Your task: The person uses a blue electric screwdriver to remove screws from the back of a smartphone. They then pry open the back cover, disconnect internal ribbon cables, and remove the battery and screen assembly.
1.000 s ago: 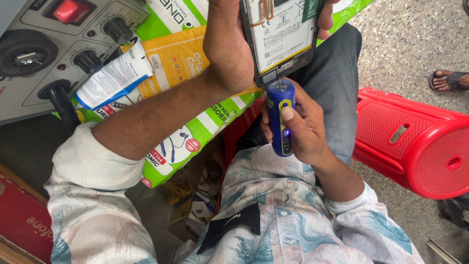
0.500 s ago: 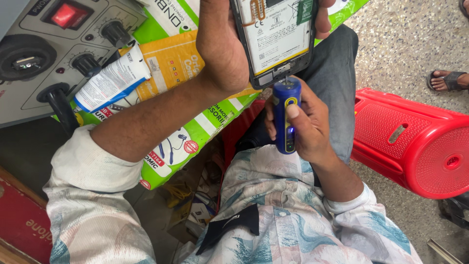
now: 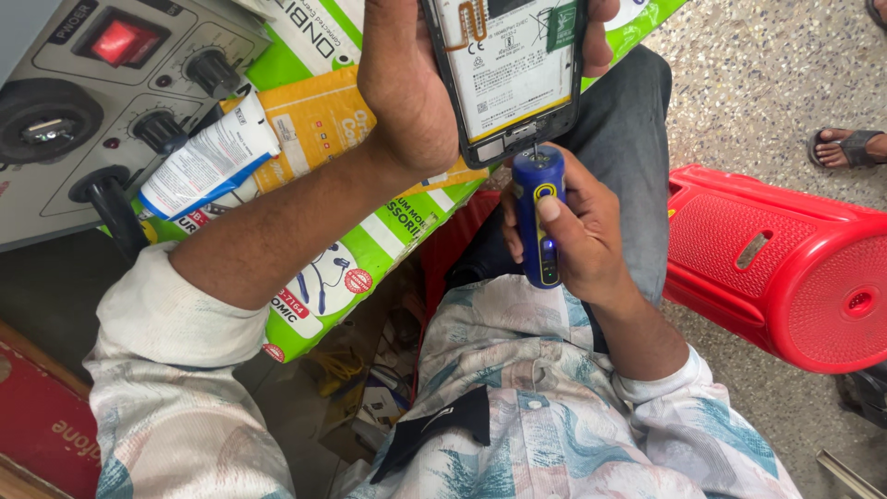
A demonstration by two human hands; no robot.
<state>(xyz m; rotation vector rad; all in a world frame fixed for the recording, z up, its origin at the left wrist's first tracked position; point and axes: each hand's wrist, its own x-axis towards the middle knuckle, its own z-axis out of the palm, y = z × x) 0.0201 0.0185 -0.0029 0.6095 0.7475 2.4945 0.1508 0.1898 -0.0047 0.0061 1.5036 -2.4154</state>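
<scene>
Little has shifted: both hands hold as before. Left hand (image 3: 407, 88), forearm raised, clamps its grip around the opened black smartphone with exposed white battery (image 3: 506, 74). Just below the phone, right hand (image 3: 577, 231) wraps the blue electric screwdriver (image 3: 539, 217), tip touching the phone's bottom edge.

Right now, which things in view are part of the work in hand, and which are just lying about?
In use:
left hand holding the opened black phone with its back cover off
right hand gripping the blue and yellow electric screwdriver, bit at the phone's lower edge

Lying about:
white tube
green and yellow cardboard boxes
grey power unit with red switch
red plastic stool
</scene>
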